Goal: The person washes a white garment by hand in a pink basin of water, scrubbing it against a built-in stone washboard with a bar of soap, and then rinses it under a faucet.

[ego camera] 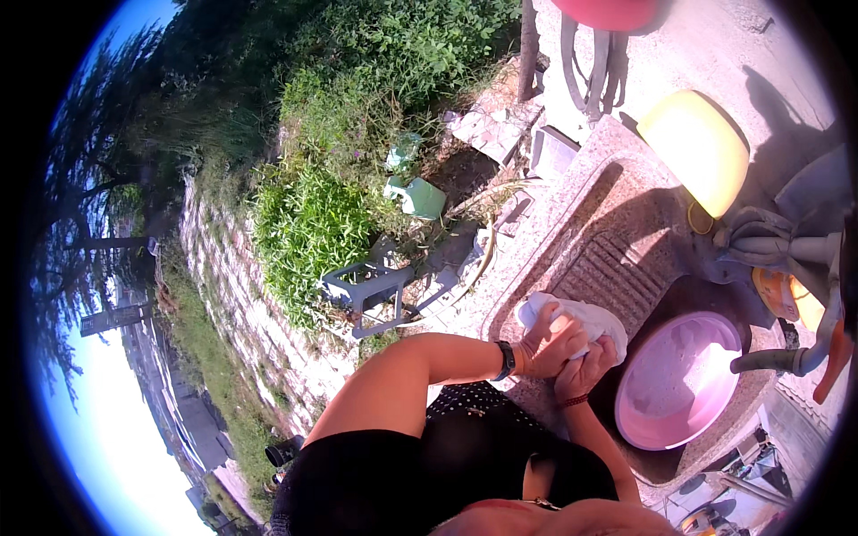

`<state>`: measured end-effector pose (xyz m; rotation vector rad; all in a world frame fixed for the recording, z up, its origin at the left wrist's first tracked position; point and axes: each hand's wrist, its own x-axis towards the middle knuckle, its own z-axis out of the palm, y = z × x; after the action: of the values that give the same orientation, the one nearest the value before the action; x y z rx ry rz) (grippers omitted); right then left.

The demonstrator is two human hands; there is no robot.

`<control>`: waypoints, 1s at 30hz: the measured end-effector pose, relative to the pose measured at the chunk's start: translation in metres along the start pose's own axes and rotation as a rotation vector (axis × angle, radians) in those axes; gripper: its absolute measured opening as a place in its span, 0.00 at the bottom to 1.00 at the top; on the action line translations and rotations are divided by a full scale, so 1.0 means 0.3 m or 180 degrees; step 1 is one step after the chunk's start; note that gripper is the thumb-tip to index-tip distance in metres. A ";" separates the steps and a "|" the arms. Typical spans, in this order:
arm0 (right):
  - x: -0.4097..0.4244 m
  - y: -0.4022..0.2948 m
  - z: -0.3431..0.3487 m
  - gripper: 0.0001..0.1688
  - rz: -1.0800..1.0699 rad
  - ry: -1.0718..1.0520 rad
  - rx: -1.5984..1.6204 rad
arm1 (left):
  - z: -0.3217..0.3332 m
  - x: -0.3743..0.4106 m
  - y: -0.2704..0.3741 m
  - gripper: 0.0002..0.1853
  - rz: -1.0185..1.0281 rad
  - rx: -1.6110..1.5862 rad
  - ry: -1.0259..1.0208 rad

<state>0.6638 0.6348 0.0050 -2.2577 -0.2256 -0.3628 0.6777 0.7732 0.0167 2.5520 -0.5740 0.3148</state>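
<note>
A wet-looking white cloth [583,315] is bunched between my two hands over the ribbed washboard part [603,275] of a speckled stone sink [496,301]. My left hand [555,342], with a dark band on its wrist, grips the cloth from the left side. Close against it, my right hand [590,368] closes around the cloth's lower right end; a beaded bracelet circles that wrist. To the right of my hands, a pink plastic basin [633,415] sits in the sink's deeper bowl with cloudy liquid inside. Fingers hide part of the cloth.
A metal tap [771,362] with a red lever [833,365] reaches over the basin. Behind the sink stands a yellow plastic basin [700,147]. A grey plastic stool [369,288] and a pale green container [423,199] lie near plants on the left.
</note>
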 end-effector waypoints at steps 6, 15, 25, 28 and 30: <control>0.429 0.218 0.149 0.18 -0.0325 0.0055 -0.0205 | 0.159 0.401 -0.295 0.18 0.0029 0.0147 0.0061; 0.456 0.177 0.098 0.22 0.1237 0.0300 0.1442 | -0.005 0.442 -0.208 0.30 -0.1198 -0.0596 -0.0864; 0.453 0.233 0.175 0.16 -0.0408 0.0204 -0.0276 | 0.160 0.384 -0.196 0.18 -0.1069 -0.0064 0.0852; 0.612 0.301 0.208 0.15 -0.0837 0.0627 -0.0333 | 0.173 0.512 -0.224 0.22 -0.1164 -0.0171 0.0760; 0.643 0.289 0.203 0.15 -0.0752 0.0574 -0.0378 | 0.172 0.560 -0.242 0.22 -0.1284 0.0088 0.0811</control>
<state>0.8811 0.6330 -0.0302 -2.3026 -0.3864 -0.7179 0.8650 0.7468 -0.0035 2.5253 0.0419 0.4917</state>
